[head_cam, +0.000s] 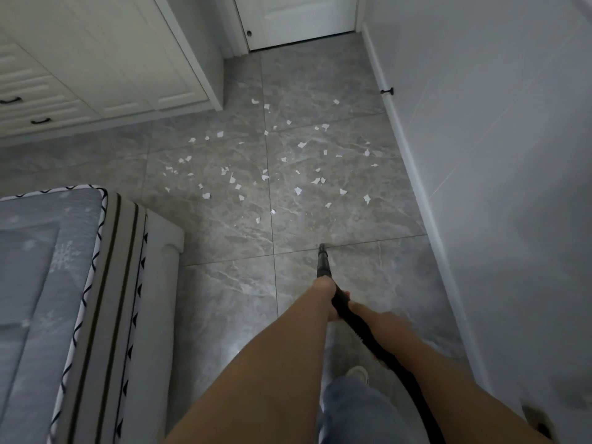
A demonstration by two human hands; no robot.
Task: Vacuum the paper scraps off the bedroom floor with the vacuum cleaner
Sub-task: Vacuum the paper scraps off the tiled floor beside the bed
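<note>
At about nine o'clock from where the person stands, the corner of the bed (48, 283) pushes into the room, its patterned mattress edge running toward the middle of the floor (224, 299). Up at ten o'clock stands a white cabinet (96, 59) with dark drawer pulls, and at twelve o'clock a white door (298, 17) is closed at the far end. Between them, from roughly eleven to one o'clock, the paper scraps (272, 165) lie scattered over the grey tiles, dozens of small white bits, none of them visibly gathered or cleared. The left hand (325, 294) is wrapped around the black vacuum wand (323, 262) near its front end, and the right hand (360, 310) grips the black hose (384, 354) just behind it; both are closed on the tool. The nozzle tip points toward twelve o'clock and sits on a tile joint, well short of the nearest scraps. A leg in jeans and a pale shoe (357, 373) show below the arms. Along the three o'clock side runs a white wall (496, 155) with a skirting board and a small dark doorstop (387, 90). As I judge it, the job has barely begun: the whole scatter remains ahead of the nozzle, and every piece is left to collect.
</note>
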